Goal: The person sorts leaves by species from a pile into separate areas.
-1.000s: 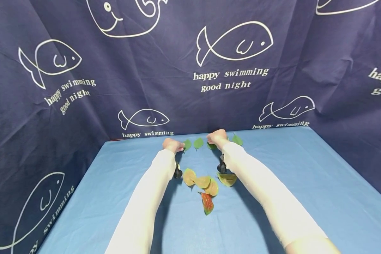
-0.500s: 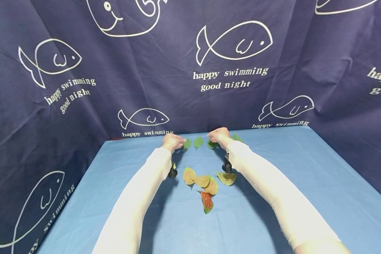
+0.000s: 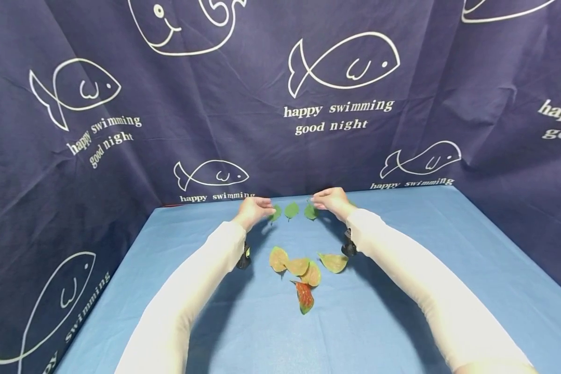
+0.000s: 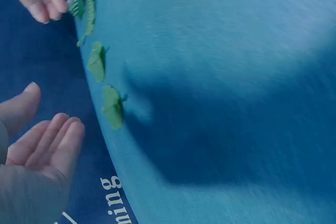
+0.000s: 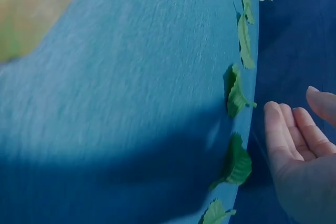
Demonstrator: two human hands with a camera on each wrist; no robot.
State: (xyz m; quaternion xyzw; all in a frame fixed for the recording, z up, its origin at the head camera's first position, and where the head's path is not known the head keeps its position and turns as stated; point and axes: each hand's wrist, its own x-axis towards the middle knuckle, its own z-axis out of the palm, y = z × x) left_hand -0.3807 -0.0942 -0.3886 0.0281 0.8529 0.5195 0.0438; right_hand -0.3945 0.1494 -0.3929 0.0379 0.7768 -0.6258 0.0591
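Observation:
Several green leaves lie in a row along the table's far edge. My left hand point(image 3: 254, 210), fingers extended, is beside the leftmost green leaf point(image 3: 275, 213). In the left wrist view its fingers are apart from the nearest green leaf point(image 4: 112, 107), with nothing in the hand. My right hand point(image 3: 333, 201) is close to the third green leaf point(image 3: 310, 211) and hides most of the leaves further right. The right wrist view has its fingers loosely bent and holding nothing, near a curled green leaf point(image 5: 234, 92). Between the hands lies another green leaf point(image 3: 291, 210).
Closer to me lie yellow-brown leaves point(image 3: 298, 266), some overlapping, and a red-green leaf point(image 3: 305, 297). A separate yellow-brown leaf point(image 3: 334, 263) sits to their right. A dark blue fish-print curtain point(image 3: 280, 150) hangs behind the blue-covered table point(image 3: 308, 343).
Both hands have moved apart, the left leftward and the right rightward. More of the third green leaf shows, and the wrist cameras have swung outward. The leaves in front stay put.

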